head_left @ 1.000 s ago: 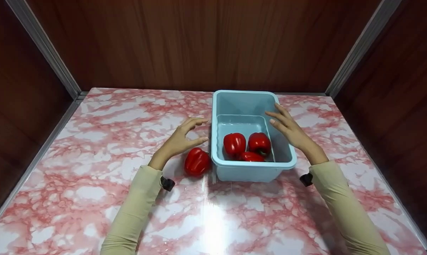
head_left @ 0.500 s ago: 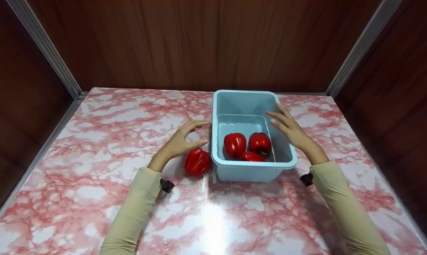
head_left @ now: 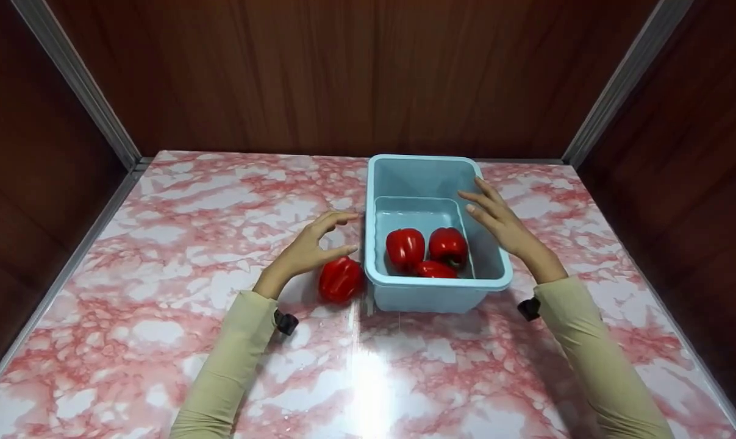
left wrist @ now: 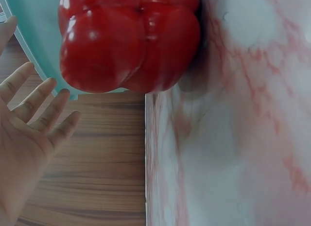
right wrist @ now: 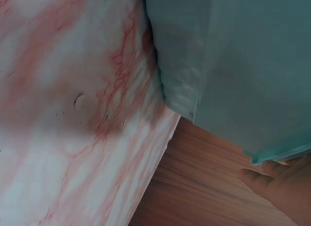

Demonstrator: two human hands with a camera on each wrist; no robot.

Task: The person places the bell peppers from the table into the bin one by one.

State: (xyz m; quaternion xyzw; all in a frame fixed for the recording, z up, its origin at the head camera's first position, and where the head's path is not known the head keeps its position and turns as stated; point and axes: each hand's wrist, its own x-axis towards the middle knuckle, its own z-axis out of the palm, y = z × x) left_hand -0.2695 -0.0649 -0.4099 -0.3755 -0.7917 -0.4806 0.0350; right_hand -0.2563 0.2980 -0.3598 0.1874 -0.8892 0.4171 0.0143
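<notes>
A red bell pepper (head_left: 341, 282) lies on the table against the left side of a light blue plastic bin (head_left: 428, 299). Just above it is my left hand (head_left: 300, 249), fingers spread and relaxed, the thumb overlapping the pepper's far edge in the head view. Up close, the left wrist view shows the lobed end of that bell pepper (left wrist: 112, 46) beside the open palm (left wrist: 22, 143). Three more red peppers sit inside the bin at its near end, one partly hidden by the front rim. My right hand (head_left: 503, 225) hovers at the bin's right rim with loosely spread fingers, holding nothing.
The table (head_left: 160, 329) has a red-and-white marbled top. Dark wood panels (head_left: 282, 73) with grey metal corner strips (head_left: 78, 85) stand behind it and on both sides. A small black camera (head_left: 286, 322) is strapped at the left wrist.
My left hand has come slightly nearer and lower, its thumb now covering part of the loose bell pepper's far edge. The right hand, bin and peppers stay put.
</notes>
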